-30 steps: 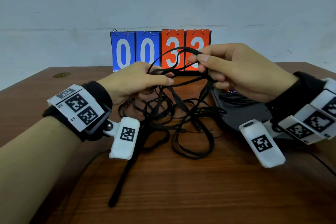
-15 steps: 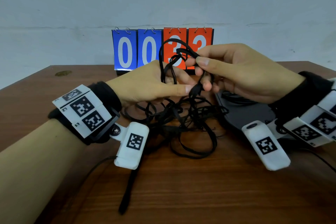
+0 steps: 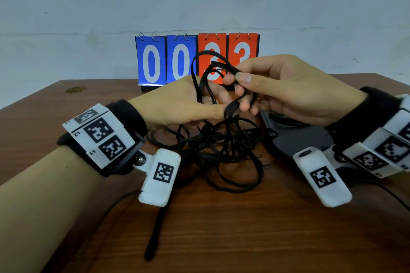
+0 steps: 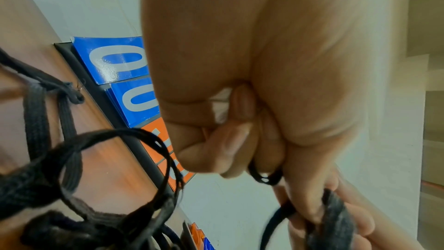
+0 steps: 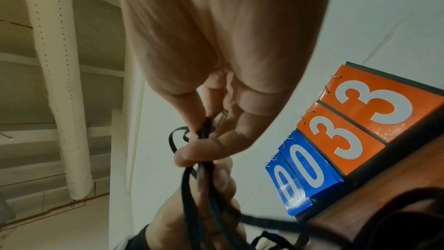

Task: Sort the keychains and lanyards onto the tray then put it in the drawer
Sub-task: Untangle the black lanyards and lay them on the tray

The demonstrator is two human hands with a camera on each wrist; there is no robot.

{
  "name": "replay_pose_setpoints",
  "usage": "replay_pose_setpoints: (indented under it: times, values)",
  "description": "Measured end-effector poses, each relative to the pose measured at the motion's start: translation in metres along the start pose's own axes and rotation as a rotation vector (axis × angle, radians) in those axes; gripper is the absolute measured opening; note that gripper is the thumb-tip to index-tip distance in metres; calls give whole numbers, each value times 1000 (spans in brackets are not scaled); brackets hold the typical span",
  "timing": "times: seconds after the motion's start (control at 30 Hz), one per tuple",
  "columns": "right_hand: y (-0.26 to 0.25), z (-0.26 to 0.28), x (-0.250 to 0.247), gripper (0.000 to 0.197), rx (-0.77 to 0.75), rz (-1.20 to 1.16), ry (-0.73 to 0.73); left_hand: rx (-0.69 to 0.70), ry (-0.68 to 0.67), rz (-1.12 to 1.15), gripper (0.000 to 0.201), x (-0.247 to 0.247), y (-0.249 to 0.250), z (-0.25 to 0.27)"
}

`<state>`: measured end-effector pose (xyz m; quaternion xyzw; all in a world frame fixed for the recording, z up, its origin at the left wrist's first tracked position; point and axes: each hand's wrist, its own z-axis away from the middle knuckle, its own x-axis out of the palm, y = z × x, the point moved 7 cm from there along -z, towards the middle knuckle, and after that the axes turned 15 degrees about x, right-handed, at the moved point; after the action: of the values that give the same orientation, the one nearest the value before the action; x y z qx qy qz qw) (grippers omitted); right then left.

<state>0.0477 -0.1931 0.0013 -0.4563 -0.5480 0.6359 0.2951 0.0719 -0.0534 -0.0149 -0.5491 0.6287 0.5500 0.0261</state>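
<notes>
Nearest me, one loose black strap end [image 3: 155,235] trails across the wooden desk [image 3: 244,239] toward my body. Just beyond it the tangle of black lanyards [image 3: 226,150] lies heaped on the desk between my wrists, with several loops lifted off the surface. My left hand [image 3: 177,106] is curled around a few of those strands, thumb pressing them against my fingers. My right hand [image 3: 288,88] pinches a raised loop between thumb and forefinger, just beside the left hand's fingertips, and more cord runs down through its lower fingers. Under my right wrist sits the dark tray [image 3: 295,137], touching the edge of the tangle; some black cord already lies in it, though my hand hides most of the inside. Farthest back, a flip scoreboard [image 3: 197,62] reading 0033 stands against the wall.
</notes>
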Motion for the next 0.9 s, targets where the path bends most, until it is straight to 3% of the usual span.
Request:
replay_pose_setpoints:
  times: [0.2,0.43,0.7,0.8,0.9]
  values:
    - [-2,0,-3,20,-16,13,29,-85,85,-213,20,-15,-14,0]
    - [-5,3,-10,19,-14,55,89,-333,427,-103,40,-47,-54,7]
    - [-2,2,-15,20,6,96,127,-344,480,-94,12,-49,-53,7]
    - [-1,-2,-24,20,13,106,186,-339,483,-59,43,-49,-53,8]
    - [0,-5,-38,22,38,74,243,-311,475,-6,46,-49,-53,7]
